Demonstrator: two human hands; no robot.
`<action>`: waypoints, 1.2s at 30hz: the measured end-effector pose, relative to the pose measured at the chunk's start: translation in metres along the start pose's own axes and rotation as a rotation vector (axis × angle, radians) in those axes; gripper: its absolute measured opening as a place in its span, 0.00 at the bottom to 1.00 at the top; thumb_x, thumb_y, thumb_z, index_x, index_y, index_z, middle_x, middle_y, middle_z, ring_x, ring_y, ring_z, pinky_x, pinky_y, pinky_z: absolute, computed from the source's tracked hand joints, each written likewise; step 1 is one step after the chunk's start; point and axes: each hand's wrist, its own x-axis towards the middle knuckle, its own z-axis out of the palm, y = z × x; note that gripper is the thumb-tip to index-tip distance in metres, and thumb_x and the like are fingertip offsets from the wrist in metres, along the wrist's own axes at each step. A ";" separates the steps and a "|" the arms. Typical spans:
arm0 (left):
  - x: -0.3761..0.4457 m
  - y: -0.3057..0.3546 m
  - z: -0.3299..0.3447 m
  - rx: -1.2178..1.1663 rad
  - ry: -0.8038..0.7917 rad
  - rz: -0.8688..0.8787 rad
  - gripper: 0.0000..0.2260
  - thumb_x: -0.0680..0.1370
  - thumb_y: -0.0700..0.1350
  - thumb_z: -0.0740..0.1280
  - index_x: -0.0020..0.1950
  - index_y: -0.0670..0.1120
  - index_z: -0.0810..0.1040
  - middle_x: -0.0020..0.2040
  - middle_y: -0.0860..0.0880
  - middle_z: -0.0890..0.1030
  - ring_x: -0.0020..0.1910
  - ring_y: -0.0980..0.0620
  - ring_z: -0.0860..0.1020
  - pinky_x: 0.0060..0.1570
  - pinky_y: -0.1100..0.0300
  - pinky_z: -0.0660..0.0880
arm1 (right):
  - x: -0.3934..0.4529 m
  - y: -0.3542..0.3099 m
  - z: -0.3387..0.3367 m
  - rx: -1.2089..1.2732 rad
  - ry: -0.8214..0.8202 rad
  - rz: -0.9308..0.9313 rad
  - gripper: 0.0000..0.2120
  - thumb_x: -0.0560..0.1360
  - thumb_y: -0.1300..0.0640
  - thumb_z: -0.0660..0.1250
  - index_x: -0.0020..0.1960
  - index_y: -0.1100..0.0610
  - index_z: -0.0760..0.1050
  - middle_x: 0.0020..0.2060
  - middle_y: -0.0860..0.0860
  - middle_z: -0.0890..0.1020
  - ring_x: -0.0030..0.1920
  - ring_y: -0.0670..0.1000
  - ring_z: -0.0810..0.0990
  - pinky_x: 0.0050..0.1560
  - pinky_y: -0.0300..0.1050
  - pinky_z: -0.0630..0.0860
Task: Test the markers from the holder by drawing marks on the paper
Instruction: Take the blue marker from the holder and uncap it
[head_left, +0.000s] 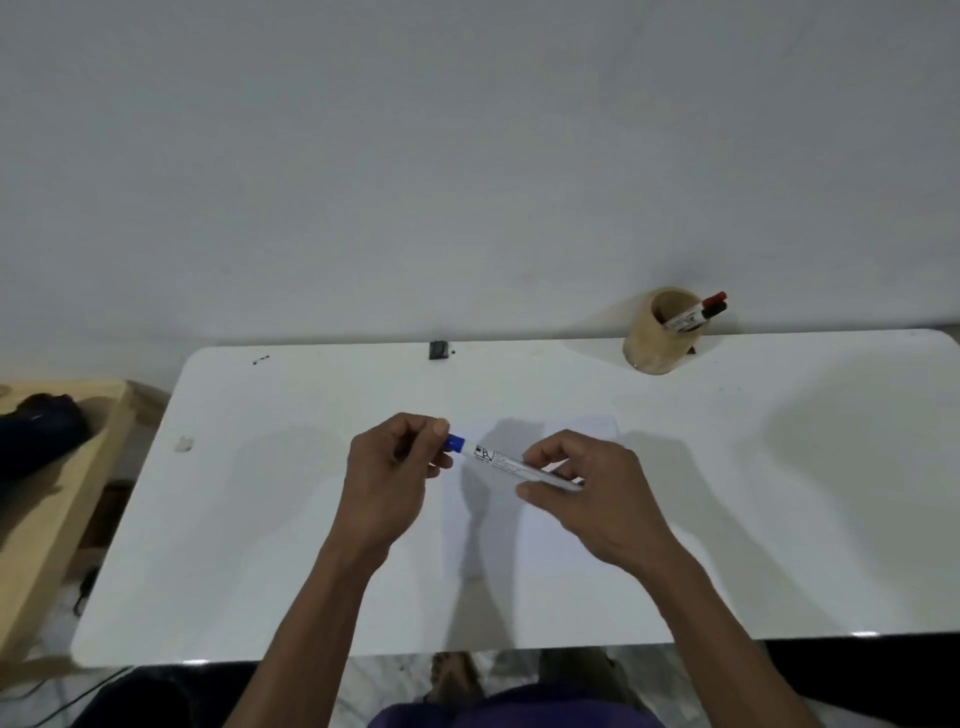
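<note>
Your right hand (587, 493) has its grip on the white barrel of the marker (511, 462), printed in black. Your left hand (395, 467) pinches its blue cap (454, 443) above the paper (561, 545).

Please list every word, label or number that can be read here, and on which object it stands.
None can be read.
Blue-capped marker: a dark logo and lines of small print on the barrel, too blurred to read.
Markers in the holder: printed labels, too small to read.
</note>
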 end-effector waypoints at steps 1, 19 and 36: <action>-0.003 -0.002 -0.008 -0.021 -0.006 0.000 0.05 0.80 0.44 0.68 0.49 0.44 0.82 0.36 0.48 0.86 0.35 0.53 0.82 0.44 0.57 0.80 | -0.002 0.000 0.003 0.072 0.028 0.001 0.11 0.68 0.65 0.81 0.44 0.54 0.83 0.38 0.44 0.86 0.32 0.43 0.82 0.32 0.34 0.75; 0.008 -0.027 -0.019 -0.062 -0.130 -0.083 0.07 0.79 0.42 0.70 0.44 0.42 0.85 0.33 0.50 0.81 0.32 0.53 0.77 0.39 0.64 0.77 | 0.019 -0.007 0.060 0.695 0.092 0.192 0.06 0.76 0.59 0.72 0.49 0.62 0.83 0.41 0.56 0.88 0.42 0.54 0.87 0.42 0.43 0.81; 0.120 -0.068 -0.011 0.785 0.092 0.064 0.03 0.77 0.37 0.69 0.48 0.38 0.81 0.46 0.41 0.80 0.41 0.44 0.78 0.43 0.56 0.73 | 0.083 0.031 0.023 0.562 0.142 0.242 0.02 0.78 0.63 0.72 0.46 0.57 0.82 0.39 0.52 0.87 0.41 0.54 0.88 0.42 0.47 0.83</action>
